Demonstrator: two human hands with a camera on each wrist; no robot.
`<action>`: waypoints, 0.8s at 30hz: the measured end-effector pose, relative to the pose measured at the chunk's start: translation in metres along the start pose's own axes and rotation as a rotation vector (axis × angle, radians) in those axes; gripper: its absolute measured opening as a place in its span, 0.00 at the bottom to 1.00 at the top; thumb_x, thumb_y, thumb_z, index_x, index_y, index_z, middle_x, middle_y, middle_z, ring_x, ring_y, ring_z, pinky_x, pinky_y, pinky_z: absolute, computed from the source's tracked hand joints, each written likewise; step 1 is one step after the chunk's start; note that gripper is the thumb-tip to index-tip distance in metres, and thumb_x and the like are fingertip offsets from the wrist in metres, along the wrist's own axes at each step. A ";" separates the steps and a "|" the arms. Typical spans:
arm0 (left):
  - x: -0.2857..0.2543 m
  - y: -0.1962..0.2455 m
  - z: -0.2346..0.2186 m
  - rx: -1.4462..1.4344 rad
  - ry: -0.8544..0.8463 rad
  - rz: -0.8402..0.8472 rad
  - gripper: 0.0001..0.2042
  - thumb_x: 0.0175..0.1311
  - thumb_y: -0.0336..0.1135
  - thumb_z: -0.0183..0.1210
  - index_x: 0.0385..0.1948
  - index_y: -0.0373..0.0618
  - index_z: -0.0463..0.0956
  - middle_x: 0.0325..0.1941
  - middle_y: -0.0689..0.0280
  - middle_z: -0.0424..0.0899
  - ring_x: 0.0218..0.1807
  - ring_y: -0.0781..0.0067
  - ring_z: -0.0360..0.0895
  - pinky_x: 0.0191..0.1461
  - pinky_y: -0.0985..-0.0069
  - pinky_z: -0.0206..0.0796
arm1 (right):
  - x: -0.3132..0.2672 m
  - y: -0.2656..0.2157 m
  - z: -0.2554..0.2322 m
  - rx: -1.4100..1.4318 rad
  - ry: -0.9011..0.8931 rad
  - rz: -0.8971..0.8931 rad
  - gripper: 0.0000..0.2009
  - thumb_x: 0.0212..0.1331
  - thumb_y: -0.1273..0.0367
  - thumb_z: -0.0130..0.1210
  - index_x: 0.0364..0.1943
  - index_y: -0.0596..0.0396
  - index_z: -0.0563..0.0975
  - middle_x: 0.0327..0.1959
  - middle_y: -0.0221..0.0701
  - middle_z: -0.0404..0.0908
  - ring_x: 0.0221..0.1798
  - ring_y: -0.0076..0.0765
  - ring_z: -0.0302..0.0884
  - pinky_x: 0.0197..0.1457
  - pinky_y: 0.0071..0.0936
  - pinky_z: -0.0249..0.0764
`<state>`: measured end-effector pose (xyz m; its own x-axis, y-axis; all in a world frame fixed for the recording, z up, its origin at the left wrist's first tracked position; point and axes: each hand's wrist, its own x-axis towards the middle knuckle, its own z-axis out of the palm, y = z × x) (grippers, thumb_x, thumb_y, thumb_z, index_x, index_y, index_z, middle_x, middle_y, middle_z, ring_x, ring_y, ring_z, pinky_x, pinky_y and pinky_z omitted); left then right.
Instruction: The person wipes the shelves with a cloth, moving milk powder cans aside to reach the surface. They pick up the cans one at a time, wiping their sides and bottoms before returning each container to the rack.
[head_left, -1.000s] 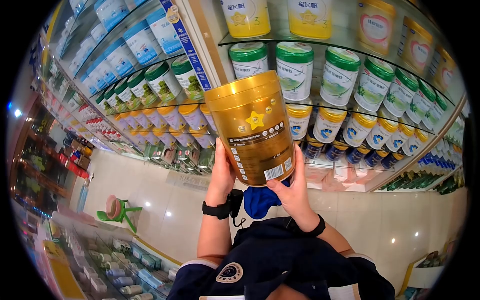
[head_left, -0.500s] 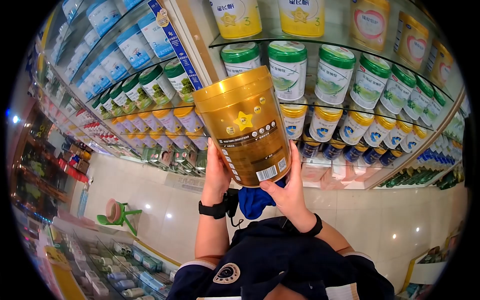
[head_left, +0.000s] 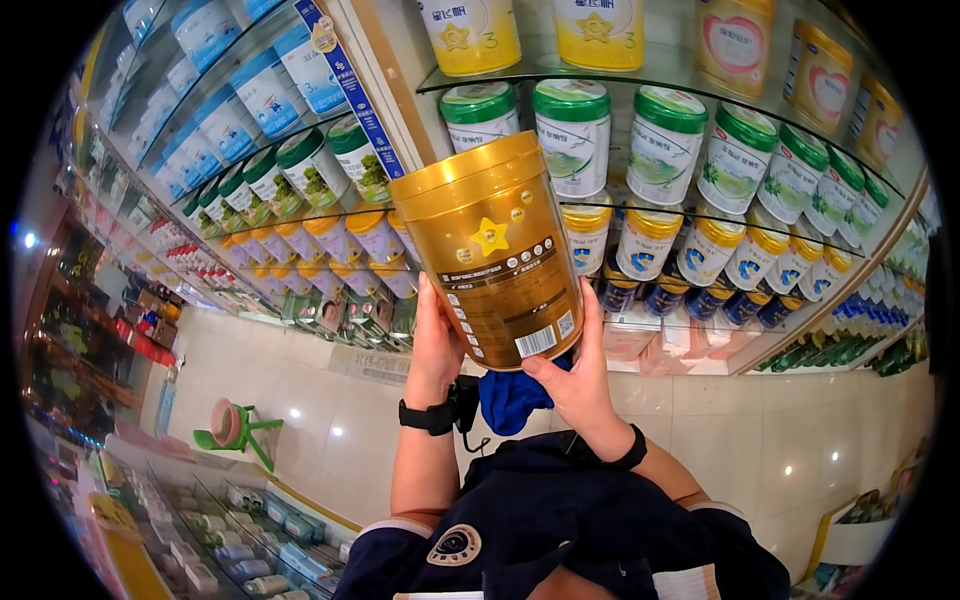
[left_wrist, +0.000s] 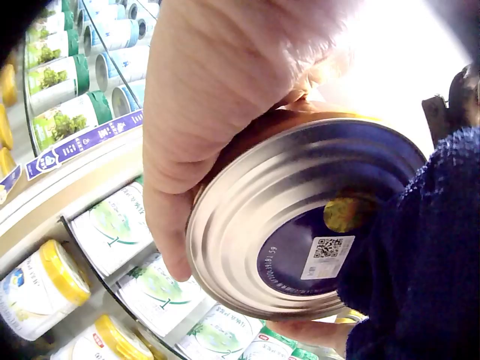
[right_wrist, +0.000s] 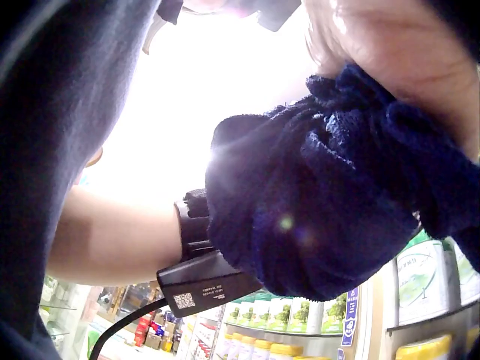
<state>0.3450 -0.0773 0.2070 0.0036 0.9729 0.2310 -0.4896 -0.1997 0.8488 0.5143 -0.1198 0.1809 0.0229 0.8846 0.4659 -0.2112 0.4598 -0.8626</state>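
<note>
A large gold can (head_left: 495,260) is held up between both hands in the head view, tilted a little, its printed panel and barcode facing the camera. The left hand (head_left: 436,345) grips its left side, and the right hand (head_left: 582,375) its lower right, thumb near the barcode. Below the can hangs a blue cloth (head_left: 515,402), bunched at the right hand (right_wrist: 405,52), as the cloth (right_wrist: 315,187) in the right wrist view shows. From the left wrist, the can's metal base (left_wrist: 247,217) is visible, with the left hand (left_wrist: 217,97) curled round its side.
Glass shelves (head_left: 640,90) ahead carry rows of green-lidded cans (head_left: 665,145) and yellow-lidded cans (head_left: 650,243). More shelved cans stand at the left. A green stool (head_left: 240,432) is on the tiled floor, and a glass display case (head_left: 230,530) stands at the lower left.
Within the head view, the can and both hands have shifted slightly left since the earliest frame. Both hands still hold the can.
</note>
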 end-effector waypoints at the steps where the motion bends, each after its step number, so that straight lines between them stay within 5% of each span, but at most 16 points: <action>1: 0.000 0.000 -0.001 -0.014 0.002 0.002 0.25 0.77 0.54 0.34 0.61 0.45 0.68 0.58 0.65 0.79 0.57 0.72 0.77 0.59 0.72 0.70 | 0.000 -0.001 0.001 0.023 -0.002 0.011 0.53 0.51 0.63 0.70 0.72 0.63 0.42 0.67 0.45 0.61 0.69 0.39 0.60 0.71 0.34 0.56; 14: -0.012 0.014 -0.001 0.078 0.005 0.035 0.28 0.75 0.59 0.35 0.65 0.48 0.63 0.63 0.66 0.73 0.63 0.73 0.71 0.65 0.72 0.63 | 0.003 0.004 0.008 0.092 -0.069 0.043 0.52 0.52 0.63 0.69 0.72 0.64 0.42 0.70 0.45 0.57 0.71 0.39 0.56 0.74 0.34 0.51; 17: -0.013 0.016 0.001 -0.012 0.065 0.024 0.22 0.77 0.50 0.36 0.64 0.50 0.62 0.62 0.66 0.74 0.61 0.73 0.73 0.62 0.71 0.68 | 0.003 0.000 0.010 0.135 -0.075 0.064 0.52 0.52 0.63 0.69 0.72 0.64 0.42 0.70 0.45 0.56 0.71 0.39 0.55 0.74 0.34 0.50; 24: -0.015 0.014 0.003 0.022 0.104 0.003 0.23 0.77 0.52 0.36 0.64 0.50 0.63 0.63 0.67 0.74 0.61 0.73 0.73 0.63 0.72 0.67 | 0.002 0.006 0.006 0.137 -0.089 0.053 0.51 0.55 0.60 0.67 0.72 0.63 0.41 0.71 0.45 0.55 0.72 0.40 0.55 0.74 0.35 0.50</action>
<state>0.3408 -0.0954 0.2171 -0.0889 0.9790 0.1835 -0.4705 -0.2037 0.8586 0.5074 -0.1158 0.1779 -0.0766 0.8940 0.4415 -0.3414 0.3925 -0.8540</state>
